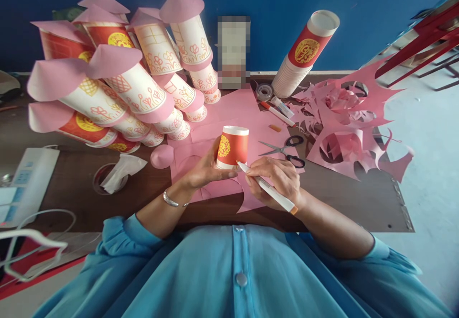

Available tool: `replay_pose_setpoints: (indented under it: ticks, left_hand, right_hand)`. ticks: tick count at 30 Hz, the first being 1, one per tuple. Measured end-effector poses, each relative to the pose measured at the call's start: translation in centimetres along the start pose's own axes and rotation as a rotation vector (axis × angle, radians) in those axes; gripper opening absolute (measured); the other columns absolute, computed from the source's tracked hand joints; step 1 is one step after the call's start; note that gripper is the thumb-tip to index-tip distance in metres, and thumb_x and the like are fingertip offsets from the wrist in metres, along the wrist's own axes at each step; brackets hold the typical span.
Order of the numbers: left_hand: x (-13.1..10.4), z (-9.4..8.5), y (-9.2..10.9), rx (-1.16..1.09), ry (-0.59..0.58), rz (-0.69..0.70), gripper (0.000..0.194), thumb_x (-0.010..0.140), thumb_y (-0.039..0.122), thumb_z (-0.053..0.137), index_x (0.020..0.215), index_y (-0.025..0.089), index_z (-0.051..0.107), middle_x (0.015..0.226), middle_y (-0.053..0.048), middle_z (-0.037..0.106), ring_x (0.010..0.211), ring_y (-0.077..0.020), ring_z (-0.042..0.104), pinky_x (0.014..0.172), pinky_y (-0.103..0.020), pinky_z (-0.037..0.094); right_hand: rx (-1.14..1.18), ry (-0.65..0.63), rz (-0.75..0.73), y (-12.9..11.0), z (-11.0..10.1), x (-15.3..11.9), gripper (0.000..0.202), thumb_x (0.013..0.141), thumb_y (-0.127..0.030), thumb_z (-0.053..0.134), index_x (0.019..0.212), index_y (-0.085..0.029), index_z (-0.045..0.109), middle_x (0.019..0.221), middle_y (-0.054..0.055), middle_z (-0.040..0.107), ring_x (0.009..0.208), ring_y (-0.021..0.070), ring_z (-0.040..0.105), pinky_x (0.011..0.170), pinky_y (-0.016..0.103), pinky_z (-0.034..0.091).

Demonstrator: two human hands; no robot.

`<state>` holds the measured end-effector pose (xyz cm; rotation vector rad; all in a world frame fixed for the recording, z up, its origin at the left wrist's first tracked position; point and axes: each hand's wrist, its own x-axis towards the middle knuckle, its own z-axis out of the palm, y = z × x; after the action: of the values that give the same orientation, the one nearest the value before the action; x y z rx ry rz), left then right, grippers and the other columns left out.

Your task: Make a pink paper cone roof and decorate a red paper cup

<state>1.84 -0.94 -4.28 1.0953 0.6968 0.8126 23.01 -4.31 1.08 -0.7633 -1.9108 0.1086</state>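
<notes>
A red paper cup with a yellow emblem and white bands is held upright by my left hand, thumb and fingers around its left side and base. My right hand grips a white marker with an orange end, its tip at the cup's lower edge. Pink paper lies under both hands. Just beyond my right hand rest black-handled scissors, blades apart. An orange marker cap lies on the paper behind them.
At left stand several cup towers with pink cone roofs. A leaning cup stack is at the back right, near a tape roll, a red-and-white marker and cut pink scraps. A small pink cone lies left.
</notes>
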Motion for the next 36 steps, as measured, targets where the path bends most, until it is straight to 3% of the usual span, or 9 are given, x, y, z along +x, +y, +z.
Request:
replay_pose_setpoints:
  ticks: [9, 22, 36]
  left_hand:
    - [0.03, 0.13, 0.05, 0.012, -0.023, 0.006, 0.085, 0.073, 0.036, 0.097, 0.146, 0.03, 0.054, 0.129, -0.008, 0.069, 0.116, -0.0292, 0.066, 0.093, -0.04, 0.056]
    - [0.0, 0.0, -0.01, 0.028, -0.019, 0.016, 0.082, 0.074, 0.034, 0.096, 0.145, 0.032, 0.056, 0.131, -0.006, 0.068, 0.12, -0.0325, 0.065, 0.094, -0.043, 0.059]
    - [-0.02, 0.04, -0.03, -0.008, -0.015, -0.012, 0.079, 0.072, 0.036, 0.097, 0.141, 0.034, 0.058, 0.132, -0.005, 0.07, 0.121, -0.0313, 0.067, 0.096, -0.044, 0.059]
  right_hand:
    - [0.011, -0.03, -0.006, 0.03, -0.13, -0.04, 0.023, 0.094, -0.006, 0.066, 0.107, -0.025, 0.06, 0.079, -0.003, 0.078, 0.067, 0.0152, 0.078, 0.064, 0.025, 0.065]
    - [-0.043, 0.022, 0.01, 0.03, -0.11, 0.02, 0.022, 0.091, -0.006, 0.067, 0.103, -0.025, 0.061, 0.074, -0.003, 0.076, 0.063, 0.0154, 0.077, 0.061, 0.024, 0.064]
    - [-0.051, 0.017, 0.0, -0.08, -0.11, 0.16, 0.016, 0.097, -0.008, 0.065, 0.099, -0.023, 0.059, 0.073, -0.002, 0.074, 0.062, 0.0139, 0.076, 0.059, 0.023, 0.063]
